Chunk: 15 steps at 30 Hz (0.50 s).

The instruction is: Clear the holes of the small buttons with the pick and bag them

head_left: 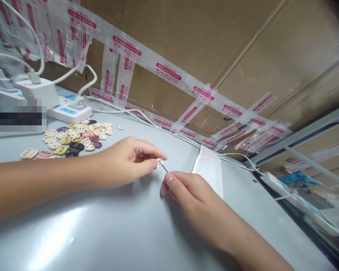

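Between the thumb and forefinger of my left hand (132,160) is a small cream piece with holes (159,162), much like the loose ones on the table. My right hand (186,192) pinches a thin dark rod-shaped tool (165,168). Its tip meets the cream piece; whether it enters a hole I cannot tell. Left of my left hand lies a pile of small two-holed pieces (76,137) in cream, yellow, pink, black and purple. One light piece (120,127) lies apart from the pile.
White power strips (70,113) with a charger (38,92) and cables stand at the back left. A taped cardboard box (164,98) rises behind the grey table (115,233). A white packet (209,169) lies behind my right hand. Another power strip (293,199) runs along the right edge.
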Motion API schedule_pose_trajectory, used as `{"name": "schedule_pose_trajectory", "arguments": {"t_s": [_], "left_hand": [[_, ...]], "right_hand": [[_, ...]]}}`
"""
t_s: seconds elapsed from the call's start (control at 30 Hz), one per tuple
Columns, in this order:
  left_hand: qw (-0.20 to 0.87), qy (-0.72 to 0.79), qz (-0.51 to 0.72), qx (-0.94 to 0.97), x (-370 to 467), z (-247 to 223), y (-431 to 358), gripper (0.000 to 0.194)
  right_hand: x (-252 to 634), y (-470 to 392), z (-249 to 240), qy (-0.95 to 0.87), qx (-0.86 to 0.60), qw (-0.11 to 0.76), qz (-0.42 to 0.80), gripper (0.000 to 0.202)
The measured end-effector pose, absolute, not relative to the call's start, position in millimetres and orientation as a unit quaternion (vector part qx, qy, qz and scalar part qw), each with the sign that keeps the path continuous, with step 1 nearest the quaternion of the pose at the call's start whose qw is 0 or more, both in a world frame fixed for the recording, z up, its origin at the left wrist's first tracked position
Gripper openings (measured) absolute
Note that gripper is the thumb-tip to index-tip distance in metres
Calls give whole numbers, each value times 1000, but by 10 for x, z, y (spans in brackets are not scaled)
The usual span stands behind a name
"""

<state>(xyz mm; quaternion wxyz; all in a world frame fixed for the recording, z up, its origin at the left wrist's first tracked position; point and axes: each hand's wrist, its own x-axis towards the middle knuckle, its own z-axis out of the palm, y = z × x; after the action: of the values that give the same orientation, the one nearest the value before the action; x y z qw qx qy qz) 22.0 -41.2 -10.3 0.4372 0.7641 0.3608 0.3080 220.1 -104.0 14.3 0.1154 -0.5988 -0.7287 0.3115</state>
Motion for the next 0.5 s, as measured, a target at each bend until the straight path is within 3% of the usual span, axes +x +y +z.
{"name": "schedule_pose_trajectory", "arguments": {"t_s": [0.5], "left_hand": [[215, 279, 309, 883, 228, -99, -484, 30]], "right_hand": [[2140, -1126, 147, -769, -610, 52, 185, 48]]}}
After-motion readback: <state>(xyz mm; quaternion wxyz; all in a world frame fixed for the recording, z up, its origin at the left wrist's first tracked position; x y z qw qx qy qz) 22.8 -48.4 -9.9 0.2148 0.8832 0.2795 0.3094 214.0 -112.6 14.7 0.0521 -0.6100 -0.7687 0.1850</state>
